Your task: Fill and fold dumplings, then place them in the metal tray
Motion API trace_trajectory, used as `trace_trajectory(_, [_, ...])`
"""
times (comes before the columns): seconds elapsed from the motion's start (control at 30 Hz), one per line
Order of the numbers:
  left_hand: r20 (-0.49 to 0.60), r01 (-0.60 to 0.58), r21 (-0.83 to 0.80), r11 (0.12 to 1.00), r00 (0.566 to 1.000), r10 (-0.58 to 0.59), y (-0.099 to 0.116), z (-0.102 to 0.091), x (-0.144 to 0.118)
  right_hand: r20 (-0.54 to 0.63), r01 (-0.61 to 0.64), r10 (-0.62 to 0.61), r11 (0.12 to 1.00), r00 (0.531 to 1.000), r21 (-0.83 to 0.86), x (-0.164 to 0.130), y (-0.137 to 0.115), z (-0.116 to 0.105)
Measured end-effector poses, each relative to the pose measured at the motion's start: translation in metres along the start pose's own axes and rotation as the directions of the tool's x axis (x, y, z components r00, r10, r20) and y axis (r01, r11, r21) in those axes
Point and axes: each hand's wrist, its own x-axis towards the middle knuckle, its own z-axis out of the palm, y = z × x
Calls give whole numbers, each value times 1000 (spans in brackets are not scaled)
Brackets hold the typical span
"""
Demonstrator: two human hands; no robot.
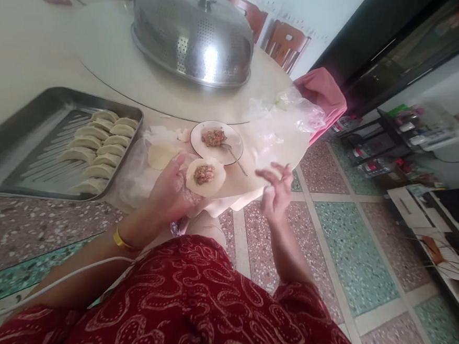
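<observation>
Item: my left hand (171, 189), fingers cupped under a round wrapper (205, 177) with meat filling (204, 174) at its centre. My right hand (275, 190) hovers just right, fingers apart, empty. Fold evenly, filling centred. Far left: tray (23, 139) of dumplings (98, 149).

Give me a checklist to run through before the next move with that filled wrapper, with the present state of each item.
1. Wrapper lies flat and open in the left hand: ok.
2. Meat filling sits near the wrapper's middle, away from its edge: ok.
3. Right hand is free, fingers spread, holding nothing: ok.
4. Spoon is put down, resting on the filling plate: ok.
5. Tray has bare space beside the rows of finished dumplings: ok.
6. Wrapper edge is moist enough to seal: cannot tell.
</observation>
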Motion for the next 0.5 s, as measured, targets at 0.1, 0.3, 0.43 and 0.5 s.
trace_trajectory(0.1, [68,12,-25,1000,998,-11,-3,1,4,77,-242,260,952,963,-185,2,48,4])
trace_trajectory(0.3, [121,46,-28,999,992,-42,-8,4,9,208,-295,337,932,918,-209,-2,101,25])
trace_trajectory(0.43, [78,58,-46,997,996,-54,-8,7,9,133,-317,329,943,935,-103,6,84,16])
trace_trajectory(0.5, [60,63,-46,997,996,-60,-9,6,10,95,-294,291,956,952,9,10,55,8])
